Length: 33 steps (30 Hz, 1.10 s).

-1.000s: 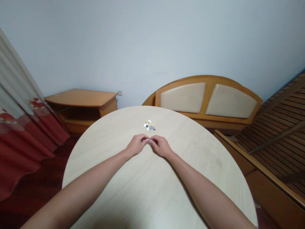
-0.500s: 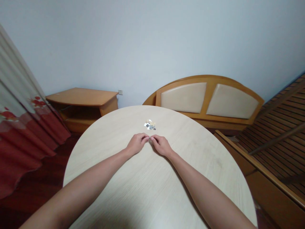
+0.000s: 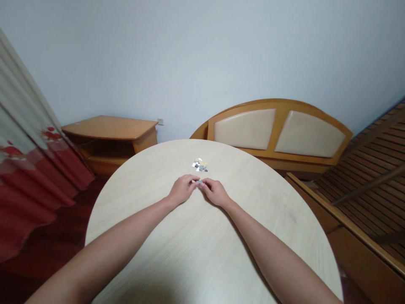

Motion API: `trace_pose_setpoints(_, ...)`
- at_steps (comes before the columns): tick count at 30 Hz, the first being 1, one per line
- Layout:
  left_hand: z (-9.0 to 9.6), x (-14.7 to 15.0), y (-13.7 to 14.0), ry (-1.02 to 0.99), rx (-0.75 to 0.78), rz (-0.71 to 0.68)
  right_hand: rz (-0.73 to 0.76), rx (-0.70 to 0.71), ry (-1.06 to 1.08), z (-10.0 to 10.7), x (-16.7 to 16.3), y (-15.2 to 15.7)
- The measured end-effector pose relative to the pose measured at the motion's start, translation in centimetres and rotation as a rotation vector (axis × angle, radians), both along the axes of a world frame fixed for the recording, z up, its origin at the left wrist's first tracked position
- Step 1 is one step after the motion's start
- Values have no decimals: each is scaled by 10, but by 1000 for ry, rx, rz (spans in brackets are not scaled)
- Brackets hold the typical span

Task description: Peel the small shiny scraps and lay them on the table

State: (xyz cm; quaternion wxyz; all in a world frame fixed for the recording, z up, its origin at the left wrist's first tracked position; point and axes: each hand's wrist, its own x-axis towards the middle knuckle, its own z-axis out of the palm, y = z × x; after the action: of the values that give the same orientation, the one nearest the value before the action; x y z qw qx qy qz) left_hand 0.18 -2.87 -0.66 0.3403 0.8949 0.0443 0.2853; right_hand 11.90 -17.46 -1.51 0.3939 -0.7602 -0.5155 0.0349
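Note:
Between my fingertips, just above the round pale table [image 3: 253, 202], is a small flat grey piece [image 3: 199, 182], too small to name more closely. My left hand [image 3: 183, 188] pinches it from the left. From the right, my right hand [image 3: 216, 192] grips it with thumb and forefinger. The two hands are nearly touching. A little beyond them lies a loose heap of small flat pieces [image 3: 200, 165], some white, some grey, some tan. My fingers partly cover the held piece.
Against the wall at the left stands a low wooden cabinet [image 3: 110, 126], beside a red and white curtain [image 3: 41, 169]. Behind the table is a padded headboard [image 3: 247, 128]. A wooden bed rail [image 3: 344, 221] and slatted panel [image 3: 370, 173] are on the right.
More of the grey piece shows between my fingertips, which have shifted slightly around it. The heap looks unchanged.

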Motion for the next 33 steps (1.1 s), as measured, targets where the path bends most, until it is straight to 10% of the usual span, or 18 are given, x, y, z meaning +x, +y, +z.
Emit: trace_pose_setpoints(33, 5, -4, -6, 134, -44, 239, -22, 19, 10, -2, 1, -2)
